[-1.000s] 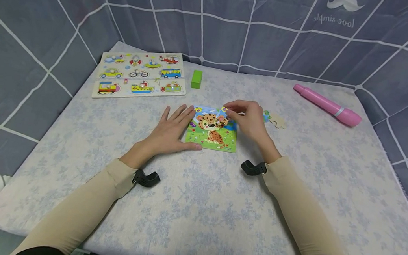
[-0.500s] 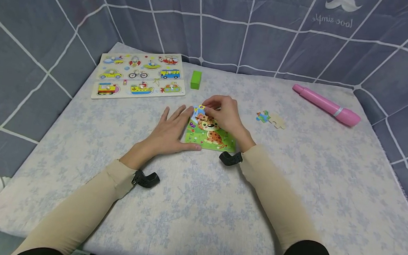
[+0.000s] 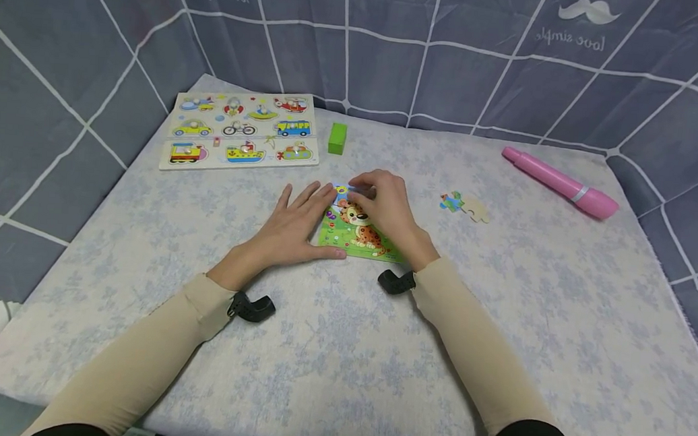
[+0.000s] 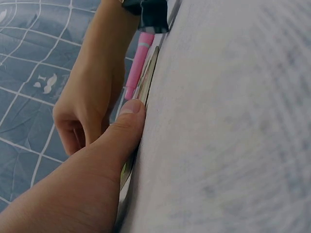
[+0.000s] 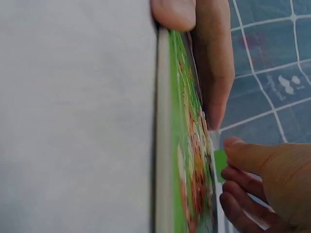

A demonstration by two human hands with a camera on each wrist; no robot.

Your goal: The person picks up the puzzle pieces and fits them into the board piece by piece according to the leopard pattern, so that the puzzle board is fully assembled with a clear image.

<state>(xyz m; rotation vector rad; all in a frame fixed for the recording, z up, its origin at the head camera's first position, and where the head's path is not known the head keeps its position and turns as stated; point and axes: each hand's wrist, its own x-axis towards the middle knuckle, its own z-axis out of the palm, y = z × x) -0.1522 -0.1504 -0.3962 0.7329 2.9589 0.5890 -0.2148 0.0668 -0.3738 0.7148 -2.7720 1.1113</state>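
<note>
A small jigsaw puzzle [image 3: 338,234] with a spotted leopard cub on green grass lies flat on the cloth, its edge-on side showing in the right wrist view. My left hand [image 3: 296,228] lies spread along its left side, the thumb at the near edge and the fingertips at the upper left corner. Over the upper part, my right hand [image 3: 389,207] has thumb and fingers curled at a blue puzzle piece [image 3: 341,190] with a yellow flower. The fingers partly cover the piece, and this hand hides the puzzle's right side.
Loose puzzle pieces [image 3: 476,209] lie to the right of the puzzle. Behind are a green block [image 3: 337,139] and a wooden peg board [image 3: 238,144] with vehicle pictures. A pink microphone-shaped object [image 3: 561,184] lies back right. A grey grid curtain [image 3: 384,65] encloses the back.
My right hand has moved left across the puzzle, carrying the piece from the upper right to the upper left, and is now slightly lower there. The left hand has stayed in place.
</note>
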